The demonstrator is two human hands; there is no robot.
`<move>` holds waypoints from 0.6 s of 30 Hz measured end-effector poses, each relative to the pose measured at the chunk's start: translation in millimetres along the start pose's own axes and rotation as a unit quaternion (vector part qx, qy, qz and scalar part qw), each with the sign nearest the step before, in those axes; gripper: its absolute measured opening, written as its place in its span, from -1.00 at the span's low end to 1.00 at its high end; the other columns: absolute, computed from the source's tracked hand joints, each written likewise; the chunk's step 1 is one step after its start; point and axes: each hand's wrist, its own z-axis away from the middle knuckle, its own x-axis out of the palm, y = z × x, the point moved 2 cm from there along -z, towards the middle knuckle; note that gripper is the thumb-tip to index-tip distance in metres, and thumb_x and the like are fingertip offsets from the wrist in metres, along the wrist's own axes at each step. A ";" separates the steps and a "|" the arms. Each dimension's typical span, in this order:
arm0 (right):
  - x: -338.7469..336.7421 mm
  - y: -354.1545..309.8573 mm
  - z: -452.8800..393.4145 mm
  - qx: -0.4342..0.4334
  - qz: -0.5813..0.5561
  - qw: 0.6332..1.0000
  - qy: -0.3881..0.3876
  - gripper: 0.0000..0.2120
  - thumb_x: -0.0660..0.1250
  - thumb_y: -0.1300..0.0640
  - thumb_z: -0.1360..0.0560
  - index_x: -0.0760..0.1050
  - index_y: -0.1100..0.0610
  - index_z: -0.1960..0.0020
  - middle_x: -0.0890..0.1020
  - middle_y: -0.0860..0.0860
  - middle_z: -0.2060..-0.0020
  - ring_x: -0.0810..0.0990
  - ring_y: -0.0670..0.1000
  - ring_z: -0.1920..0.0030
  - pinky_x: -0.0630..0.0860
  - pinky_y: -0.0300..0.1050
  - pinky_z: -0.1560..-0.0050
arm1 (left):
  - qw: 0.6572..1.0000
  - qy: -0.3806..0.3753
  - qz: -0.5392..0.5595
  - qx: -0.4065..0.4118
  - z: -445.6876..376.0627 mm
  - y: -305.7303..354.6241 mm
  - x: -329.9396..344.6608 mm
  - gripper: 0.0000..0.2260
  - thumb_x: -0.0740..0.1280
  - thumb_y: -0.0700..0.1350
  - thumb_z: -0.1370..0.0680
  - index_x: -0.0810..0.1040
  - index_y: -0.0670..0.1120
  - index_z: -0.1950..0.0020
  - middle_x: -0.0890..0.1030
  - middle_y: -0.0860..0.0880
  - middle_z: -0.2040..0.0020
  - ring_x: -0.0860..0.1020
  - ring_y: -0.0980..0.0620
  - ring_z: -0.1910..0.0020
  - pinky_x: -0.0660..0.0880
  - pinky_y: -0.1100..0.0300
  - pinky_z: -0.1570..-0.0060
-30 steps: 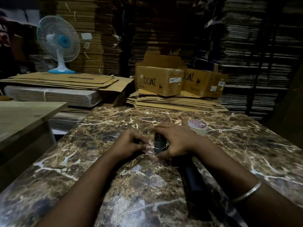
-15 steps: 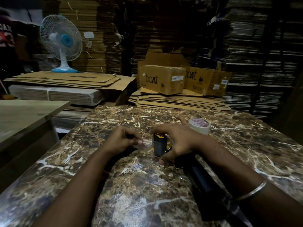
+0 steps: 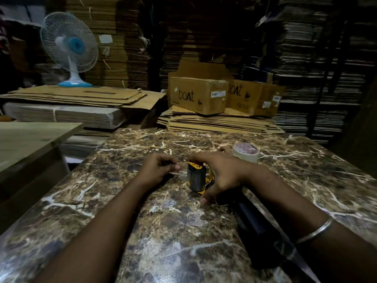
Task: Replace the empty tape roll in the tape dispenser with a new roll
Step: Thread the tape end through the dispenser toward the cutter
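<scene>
A yellow and black tape dispenser [image 3: 196, 177] stands on the marble-patterned table [image 3: 183, 231], carrying a roll of clear tape. My right hand [image 3: 221, 172] is clamped over the dispenser from the right. My left hand [image 3: 160, 168] pinches the free end of the clear tape, drawn out a short way to the left of the roll. A pale roll core with red print [image 3: 245, 152] sits on the table just behind my right wrist. A long dark handle [image 3: 257, 221] lies under my right forearm.
Two cardboard boxes marked "boAt" [image 3: 199, 94] rest on flattened cartons behind the table. A table fan [image 3: 70, 50] stands on a carton stack at the back left. A wooden tabletop [image 3: 30, 139] sits to the left. Cardboard stacks fill the background.
The dispenser has been tipped more upright under my right hand. My left hand has pulled the tape end slightly further left.
</scene>
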 end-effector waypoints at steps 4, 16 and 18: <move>-3.3 -2.4 0.7 0.016 -0.016 1.000 0.008 0.11 0.59 -0.37 -0.12 0.21 -0.14 -0.56 0.42 -0.11 -0.50 0.32 0.02 -0.51 -0.04 0.26 -0.53 | 1.000 -0.024 -0.015 0.010 -7.4 -1.1 1.7 -0.74 0.45 -0.34 -0.48 0.72 0.01 0.27 0.69 0.01 0.30 0.63 0.01 0.23 0.54 0.01 0.14; -11.8 -13.2 -10.4 0.016 0.047 0.997 0.067 -0.23 0.57 -0.36 -0.18 0.47 -0.16 -0.32 0.65 -0.12 -0.20 0.53 0.02 -0.28 0.10 0.17 -0.39 | 0.999 -0.031 -0.012 0.026 -16.7 -1.8 8.1 -0.83 0.48 -0.30 -0.46 0.74 -0.05 0.23 0.70 -0.30 0.16 0.61 -0.46 0.07 0.52 -0.45 0.01; -11.4 -13.2 -14.8 0.015 0.064 0.994 0.087 -0.32 0.56 -0.33 -0.20 0.50 -0.17 -0.25 0.67 -0.14 -0.12 0.57 0.01 -0.20 0.14 0.16 -0.36 | 0.999 -0.032 -0.009 0.028 -18.9 -5.1 8.7 -0.92 0.51 -0.23 -0.44 0.75 -0.07 0.19 0.67 -0.37 0.16 0.57 -0.56 0.12 0.46 -0.51 0.08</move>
